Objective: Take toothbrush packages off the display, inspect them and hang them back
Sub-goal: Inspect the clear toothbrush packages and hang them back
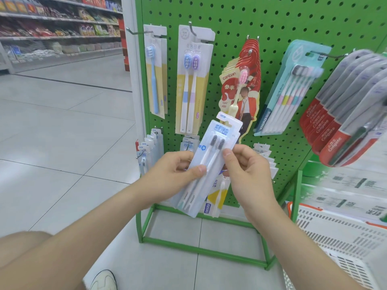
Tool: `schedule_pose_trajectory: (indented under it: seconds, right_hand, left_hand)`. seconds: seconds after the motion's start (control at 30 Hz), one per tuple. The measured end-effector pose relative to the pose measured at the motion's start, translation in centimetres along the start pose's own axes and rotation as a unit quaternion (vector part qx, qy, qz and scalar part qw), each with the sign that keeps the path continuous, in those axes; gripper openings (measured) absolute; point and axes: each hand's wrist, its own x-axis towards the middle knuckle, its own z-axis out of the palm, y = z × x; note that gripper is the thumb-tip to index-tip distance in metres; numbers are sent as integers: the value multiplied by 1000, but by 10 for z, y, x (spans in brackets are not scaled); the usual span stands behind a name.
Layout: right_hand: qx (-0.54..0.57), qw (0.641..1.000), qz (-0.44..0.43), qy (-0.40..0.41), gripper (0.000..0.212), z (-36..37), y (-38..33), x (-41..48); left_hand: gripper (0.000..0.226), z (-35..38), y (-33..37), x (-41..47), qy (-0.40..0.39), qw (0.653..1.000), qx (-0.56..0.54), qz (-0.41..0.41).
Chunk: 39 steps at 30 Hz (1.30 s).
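In the head view, you hold one toothbrush package with both hands in front of the lower part of the green pegboard. Your left hand grips the package at its left edge, with the thumb on the front and the other fingers behind it. Your right hand pinches the right edge, the thumb pressing on the front near the brush heads. The package is tilted, its top end leaning to the right, and it hangs on no hook. Inside it are two white toothbrushes with dark bristles.

On the pegboard, at the upper left, hangs a pack with one blue toothbrush, and just beside it a pack with two toothbrushes. In the middle of the pegboard hang red packs, and to the right of them a teal pack with several brushes. At the right edge of the pegboard a row of Colgate packs hangs, blurred. Low on the pegboard, more small packs hang at the left. Below the pegboard to the right stands a white basket.
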Motion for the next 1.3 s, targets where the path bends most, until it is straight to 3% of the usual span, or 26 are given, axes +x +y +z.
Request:
schedule_pose_trajectory:
  seconds: [0.13,0.5,0.67,0.8,0.93,1.07,1.3]
  right_hand:
    - [-40,999,-25,-16,14,4,4,-2]
    - [-89,991,-100,-10,28,-2,-6,3]
    - [-188,979,-54,-66,31,-9,-8,17]
    - [-284,953,-41,-95,24,-7,6,29]
    - [-383,915,-59,-112,30,3,17,39]
    - [-429,890,-81,-129,29,18,32,52]
    - [-494,851,-87,-156,41,39,47,68]
  left_hand:
    - [20,-3,-4,5,49,998,-14,28]
    - [10,2,-5,6,22,999,37,30]
    - [12,-6,-7,8,108,983,145,41]
    - [15,-26,-14,18,164,934,314,43]
    - [32,-41,-30,32,106,885,453,29]
    - [34,-43,-43,44,42,874,482,48]
    - [23,-47,-54,62,34,880,468,78]
